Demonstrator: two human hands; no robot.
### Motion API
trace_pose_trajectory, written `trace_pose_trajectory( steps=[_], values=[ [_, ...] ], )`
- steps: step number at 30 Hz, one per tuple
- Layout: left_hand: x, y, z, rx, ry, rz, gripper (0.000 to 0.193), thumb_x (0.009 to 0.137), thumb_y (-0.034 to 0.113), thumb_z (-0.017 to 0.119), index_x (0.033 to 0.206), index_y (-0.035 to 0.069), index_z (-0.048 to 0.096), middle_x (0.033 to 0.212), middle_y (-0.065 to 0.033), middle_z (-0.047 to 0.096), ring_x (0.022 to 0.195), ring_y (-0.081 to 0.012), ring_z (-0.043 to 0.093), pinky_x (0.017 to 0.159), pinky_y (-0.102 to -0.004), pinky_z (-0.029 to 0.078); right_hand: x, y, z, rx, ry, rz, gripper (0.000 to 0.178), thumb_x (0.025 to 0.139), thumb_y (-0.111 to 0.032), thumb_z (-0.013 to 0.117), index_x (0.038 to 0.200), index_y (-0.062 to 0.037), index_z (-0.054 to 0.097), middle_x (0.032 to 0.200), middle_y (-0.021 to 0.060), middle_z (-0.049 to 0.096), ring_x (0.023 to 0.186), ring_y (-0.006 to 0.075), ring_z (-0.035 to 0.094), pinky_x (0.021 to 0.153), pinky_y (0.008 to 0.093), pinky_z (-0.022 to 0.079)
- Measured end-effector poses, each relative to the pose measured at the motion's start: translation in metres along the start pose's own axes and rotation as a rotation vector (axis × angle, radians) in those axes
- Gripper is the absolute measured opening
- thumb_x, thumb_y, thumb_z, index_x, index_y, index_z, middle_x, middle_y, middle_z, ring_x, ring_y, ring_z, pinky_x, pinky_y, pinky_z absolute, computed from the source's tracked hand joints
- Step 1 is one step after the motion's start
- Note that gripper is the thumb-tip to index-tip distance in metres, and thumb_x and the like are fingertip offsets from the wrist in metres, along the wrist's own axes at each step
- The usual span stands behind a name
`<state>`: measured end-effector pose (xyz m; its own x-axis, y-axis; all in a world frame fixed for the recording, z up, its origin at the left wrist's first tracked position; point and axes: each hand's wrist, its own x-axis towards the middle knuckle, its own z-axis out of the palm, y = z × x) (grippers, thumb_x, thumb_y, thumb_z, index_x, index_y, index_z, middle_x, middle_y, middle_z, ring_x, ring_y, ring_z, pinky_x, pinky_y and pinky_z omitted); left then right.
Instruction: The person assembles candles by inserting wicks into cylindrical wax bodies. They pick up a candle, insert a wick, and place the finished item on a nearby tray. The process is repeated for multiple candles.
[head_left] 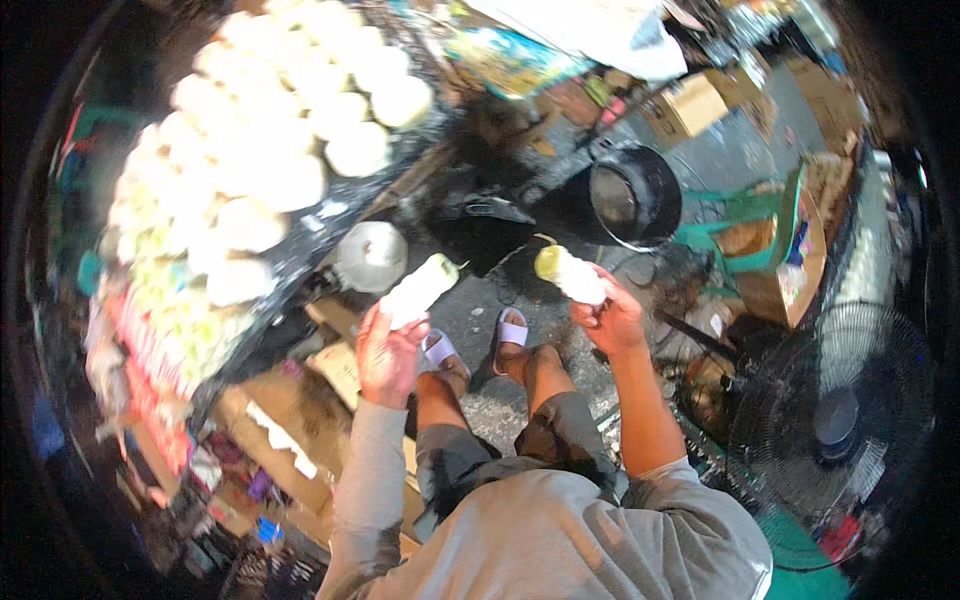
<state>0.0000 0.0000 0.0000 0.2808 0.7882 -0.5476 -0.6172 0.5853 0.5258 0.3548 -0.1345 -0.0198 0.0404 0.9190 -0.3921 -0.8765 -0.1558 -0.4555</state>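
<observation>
My left hand (pixel 388 358) is closed round the lower end of a white, roughly cylindrical bundle with a green tip (pixel 418 293). A similar white bundle with a yellow-green end (pixel 572 276) sits in the fingers of my right hand (pixel 612 318). Both are held up in front of me, apart from each other, tilted inward. Glare and blur hide what the bundles are made of. Large pale rounded items (pixel 360 148) crowd a dark-edged table (pixel 345 208) at the left, washed out by bright light.
A rounded metal vessel (pixel 371 256) stands beside the table. Beyond my right hand are a large black pot (pixel 655 197), a green plastic chair (pixel 750 262) and a cardboard box (pixel 687 106). A fan (pixel 835 420) stands at the right. My sandalled feet (pixel 512 332) are on the floor below.
</observation>
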Motion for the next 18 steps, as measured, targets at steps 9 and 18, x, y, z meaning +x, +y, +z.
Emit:
trace_pose_trajectory(
  steps=[9, 18],
  values=[
    [-0.116, 0.079, 0.126, -0.327, -0.131, 0.073, 0.030, 0.106, 0.024, 0.064, 0.129, 0.005, 0.062, 0.120, -0.0172, 0.071, 0.102, -0.0271, 0.071, 0.088, -0.0416, 0.058, -0.012, -0.024, 0.193, -0.002, -0.029, 0.140, 0.064, 0.096, -0.025, 0.077, 0.149, -0.0044, 0.047, 0.122, 0.0170, 0.066, 0.097, 0.0276, 0.066, 0.082, 0.0403, 0.055],
    [-0.161, 0.136, 0.185, -0.058, -0.268, 0.353, 0.042, 0.100, 0.015, 0.070, 0.138, 0.003, 0.055, 0.126, -0.0177, 0.068, 0.110, -0.0291, 0.071, 0.093, -0.0442, 0.061, -0.014, -0.036, 0.349, -0.166, -0.318, 0.152, 0.061, 0.081, 0.000, 0.079, 0.136, -0.0052, 0.054, 0.118, 0.0141, 0.065, 0.102, 0.0296, 0.069, 0.087, 0.0456, 0.060]
  ],
)
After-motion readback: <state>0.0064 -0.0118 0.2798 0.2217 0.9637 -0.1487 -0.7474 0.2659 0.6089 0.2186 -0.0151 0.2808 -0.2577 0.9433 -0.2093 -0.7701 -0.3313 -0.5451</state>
